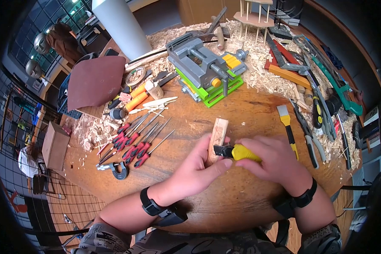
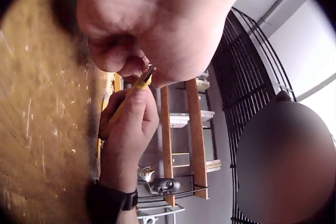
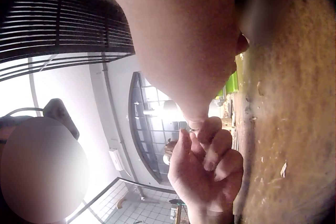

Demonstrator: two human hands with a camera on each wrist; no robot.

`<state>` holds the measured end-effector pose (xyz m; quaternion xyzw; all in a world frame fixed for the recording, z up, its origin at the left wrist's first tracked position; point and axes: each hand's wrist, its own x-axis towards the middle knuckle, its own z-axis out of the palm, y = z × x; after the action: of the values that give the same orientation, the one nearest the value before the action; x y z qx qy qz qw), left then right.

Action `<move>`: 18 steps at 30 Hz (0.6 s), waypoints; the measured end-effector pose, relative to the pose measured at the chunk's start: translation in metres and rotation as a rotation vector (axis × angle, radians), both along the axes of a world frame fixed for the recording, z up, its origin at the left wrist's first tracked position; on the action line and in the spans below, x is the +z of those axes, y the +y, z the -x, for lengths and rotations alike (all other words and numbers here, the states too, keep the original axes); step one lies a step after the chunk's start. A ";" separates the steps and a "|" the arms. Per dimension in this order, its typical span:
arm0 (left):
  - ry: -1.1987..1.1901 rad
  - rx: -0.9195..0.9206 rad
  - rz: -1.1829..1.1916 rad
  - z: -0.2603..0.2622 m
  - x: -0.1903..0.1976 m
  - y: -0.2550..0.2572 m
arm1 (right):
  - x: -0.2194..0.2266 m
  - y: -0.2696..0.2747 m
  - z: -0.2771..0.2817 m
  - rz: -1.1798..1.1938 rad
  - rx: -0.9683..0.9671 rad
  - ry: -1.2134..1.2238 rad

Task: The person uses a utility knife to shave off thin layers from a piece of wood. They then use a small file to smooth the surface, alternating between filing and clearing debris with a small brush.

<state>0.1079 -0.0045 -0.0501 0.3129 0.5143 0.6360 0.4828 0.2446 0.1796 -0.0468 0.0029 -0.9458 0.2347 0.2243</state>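
Note:
In the head view my left hand [image 1: 199,165] grips a small wooden block [image 1: 219,132] near the middle of the bench, its upper end standing out past the fingers. Dark marks show on the block's face. My right hand [image 1: 269,156] holds a yellow utility knife [image 1: 243,153], whose black front end lies across the lower part of the block, close to the left thumb. In the left wrist view the knife's tip [image 2: 150,70] is right at the left fingers. The right wrist view shows the left hand [image 3: 207,174] with curled fingers; the knife is hidden there.
Beyond the block stands a grey and green vise [image 1: 203,67]. Red-handled files [image 1: 133,144] and a micrometer [image 1: 115,169] lie at left. A yellow-handled scraper [image 1: 286,122], pliers [image 1: 307,135] and a green saw [image 1: 345,97] lie at right. Wood shavings [image 1: 258,63] cover the back.

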 end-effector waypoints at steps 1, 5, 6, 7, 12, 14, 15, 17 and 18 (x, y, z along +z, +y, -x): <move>0.038 0.011 -0.008 -0.001 0.000 0.001 | 0.001 0.000 0.000 -0.012 0.013 -0.026; 0.118 0.024 0.026 -0.002 -0.009 0.000 | 0.003 -0.001 -0.001 -0.016 0.043 -0.073; 0.166 0.043 0.046 -0.002 -0.011 -0.001 | 0.002 -0.002 0.000 -0.028 0.037 -0.053; 0.215 0.063 0.065 -0.002 -0.012 -0.001 | 0.002 -0.003 0.001 -0.041 0.032 -0.031; 0.363 0.126 0.018 0.000 -0.015 0.000 | 0.006 -0.008 0.000 -0.119 0.003 0.021; 0.353 0.148 0.003 0.000 -0.015 0.001 | 0.007 -0.009 0.000 -0.147 -0.006 0.033; 0.382 0.161 -0.013 0.000 -0.015 0.001 | 0.008 -0.010 0.000 -0.175 -0.013 0.045; 0.413 0.175 -0.031 0.000 -0.015 0.002 | 0.009 -0.010 0.001 -0.205 -0.020 0.060; 0.379 0.182 -0.018 -0.001 -0.015 0.002 | 0.009 -0.010 0.001 -0.211 -0.026 0.072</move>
<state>0.1087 -0.0028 -0.0650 0.3836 0.6163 0.6112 0.3153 0.2434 0.1696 -0.0380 0.0226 -0.9566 0.1306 0.2596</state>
